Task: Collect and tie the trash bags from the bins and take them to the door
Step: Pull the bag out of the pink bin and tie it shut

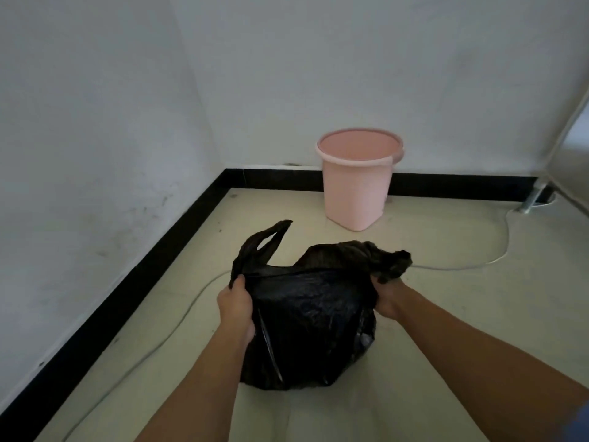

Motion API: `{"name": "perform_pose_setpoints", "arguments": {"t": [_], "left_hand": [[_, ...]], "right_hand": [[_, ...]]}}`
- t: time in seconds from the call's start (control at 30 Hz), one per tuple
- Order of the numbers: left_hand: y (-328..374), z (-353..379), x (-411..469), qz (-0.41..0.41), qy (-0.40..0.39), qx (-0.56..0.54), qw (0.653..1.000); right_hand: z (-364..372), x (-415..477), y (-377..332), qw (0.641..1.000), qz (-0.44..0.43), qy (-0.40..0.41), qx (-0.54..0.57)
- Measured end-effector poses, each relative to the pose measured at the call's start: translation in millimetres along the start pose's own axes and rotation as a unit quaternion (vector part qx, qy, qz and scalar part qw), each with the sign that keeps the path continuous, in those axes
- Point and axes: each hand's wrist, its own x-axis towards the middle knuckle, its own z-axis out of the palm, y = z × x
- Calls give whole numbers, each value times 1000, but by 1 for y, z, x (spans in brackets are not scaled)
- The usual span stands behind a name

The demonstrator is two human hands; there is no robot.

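in the head view, a black trash bag (312,320) sits low in the middle of the frame, bulging and full, with the pale floor (446,314) all around it. i cannot tell whether its bottom rests on the floor or hangs just above it.

the 2 hands are apart, 1 on each side of the bag's top. the left hand (237,309) is at the bag's 9 o'clock, fingers curled round the plastic just under 1 handle loop (264,240), which stands up toward 11 o'clock. the right hand (387,298) is at the bag's 2 o'clock, gripping a bunched wad of the other handle, whose crumpled end pokes out past the fingers. the bag's mouth is stretched between the 2 grips and is not knotted.

at 12 o'clock from the bag, well apart from it, a pink bin (357,186) stands upright against the black baseboard (127,282) of the far wall, its pink inside showing. a thin white cable (497,250) runs over the floor behind the bag, from 8 o'clock round to 2 o'clock, toward a metal leg (530,199) near the right edge.
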Motion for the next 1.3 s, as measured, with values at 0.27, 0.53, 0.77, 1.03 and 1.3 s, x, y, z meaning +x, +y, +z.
{"name": "perform_pose_setpoints", "arguments": {"t": [0.27, 0.53, 0.77, 1.03, 1.3], "left_hand": [[5, -10, -8, -134, -108, -62, 983], [7, -13, 0, -149, -169, -129, 966], [4, -11, 6, -189, -119, -165, 961], [11, 0, -16, -154, -207, -214, 942], [5, -2, -9, -159, -164, -156, 961]], "right_hand": [[11, -9, -9, 929, 82, -160, -324], [60, -13, -14, 936, -80, -164, -301], [38, 14, -12, 992, 66, 83, 73], [24, -6, -3, 967, 86, -171, -169], [37, 9, 18, 960, -6, -124, -250]]}}
